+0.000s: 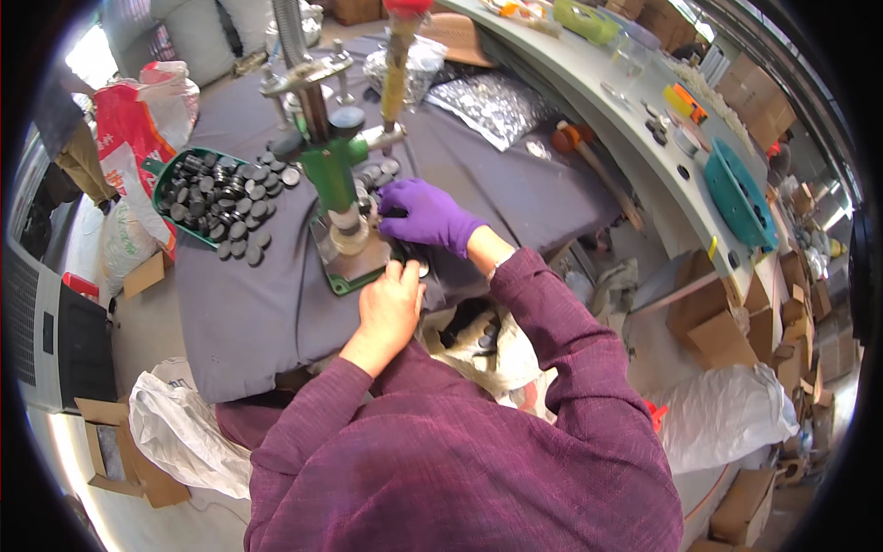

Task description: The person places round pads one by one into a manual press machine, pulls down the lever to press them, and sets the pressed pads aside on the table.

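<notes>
A green hand press [333, 179] with a metal base plate [354, 260] stands on the grey cloth-covered table. My bare left hand [388, 308] is at the near right corner of the base, its fingers drawn together. Whatever they may hold is hidden. My right hand [428, 217], in a purple glove, reaches in from the right beside the press column. Its fingers are curled, and their tips are partly out of sight by the press. Several small dark round discs [379, 171] lie just behind the glove.
Left of the press, a green scoop-shaped tray [189, 227] spills dark discs onto the cloth. A bag of silvery pieces [497, 103] and a hammer [602, 175] lie to the right. An open sack [501, 354] holding dark pieces hangs below the table edge. Behind runs a curved white counter [635, 101].
</notes>
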A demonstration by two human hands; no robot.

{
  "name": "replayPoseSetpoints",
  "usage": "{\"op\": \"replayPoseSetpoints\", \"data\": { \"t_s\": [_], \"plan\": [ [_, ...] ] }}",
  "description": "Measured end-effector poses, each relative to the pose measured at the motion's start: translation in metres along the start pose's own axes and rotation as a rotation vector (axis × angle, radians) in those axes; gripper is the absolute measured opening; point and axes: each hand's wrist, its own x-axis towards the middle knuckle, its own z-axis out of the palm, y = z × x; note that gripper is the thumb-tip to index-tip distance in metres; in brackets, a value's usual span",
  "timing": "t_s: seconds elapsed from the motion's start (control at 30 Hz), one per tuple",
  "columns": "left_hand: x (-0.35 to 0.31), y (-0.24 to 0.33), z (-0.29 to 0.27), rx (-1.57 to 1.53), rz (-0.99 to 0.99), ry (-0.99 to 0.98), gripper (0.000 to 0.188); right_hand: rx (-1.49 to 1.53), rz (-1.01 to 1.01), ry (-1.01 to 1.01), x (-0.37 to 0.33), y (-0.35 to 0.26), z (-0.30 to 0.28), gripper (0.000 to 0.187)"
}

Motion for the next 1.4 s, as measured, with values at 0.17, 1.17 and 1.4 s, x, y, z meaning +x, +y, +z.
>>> {"op": "replayPoseSetpoints", "data": {
  "t_s": [0.17,1.17,1.4],
  "plan": [
    [0.006,0.015,0.010,-0.062,0.057,-0.011,0.031,0.048,-0.027,0.152,-0.029,0.004,0.002,0.030],
    [-0.007,-0.008,-0.006,-0.165,0.184,0.148,0.030,0.105,-0.140,0.351,-0.005,-0.010,-0.008,0.027],
    [-0.008,-0.007,-0.003,-0.174,0.152,0.177,0.024,-0.011,-0.440,0.296,0.051,-0.010,0.031,0.016]
  ]
}}
